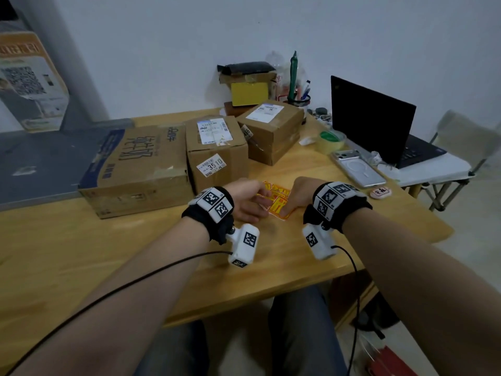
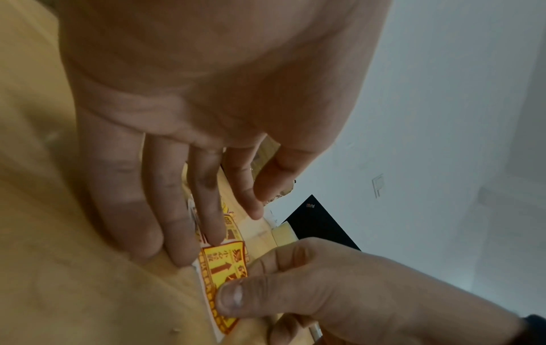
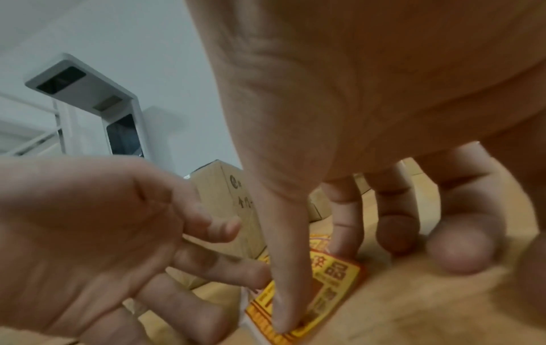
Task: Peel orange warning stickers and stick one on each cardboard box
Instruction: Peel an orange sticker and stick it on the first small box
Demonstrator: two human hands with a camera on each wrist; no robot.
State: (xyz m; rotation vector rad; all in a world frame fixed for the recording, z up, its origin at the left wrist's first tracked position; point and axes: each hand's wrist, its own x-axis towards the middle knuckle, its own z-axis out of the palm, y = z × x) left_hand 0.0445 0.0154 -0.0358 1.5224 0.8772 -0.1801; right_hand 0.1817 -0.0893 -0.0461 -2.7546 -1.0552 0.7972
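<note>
An orange and yellow warning sticker sheet lies flat on the wooden table, just in front of three cardboard boxes: a large flat box, a middle box and a right box. My left hand rests straight fingers on the sheet's left part. My right hand pinches the near corner sticker between thumb and bent index finger; its other fingers curl onto the table. The sheet's middle is hidden under both hands.
An open black laptop stands at the right, with a phone, a tape roll and a small pink item near it. A pen cup and stacked small boxes stand by the wall. A folding chair is beyond the table's right edge.
</note>
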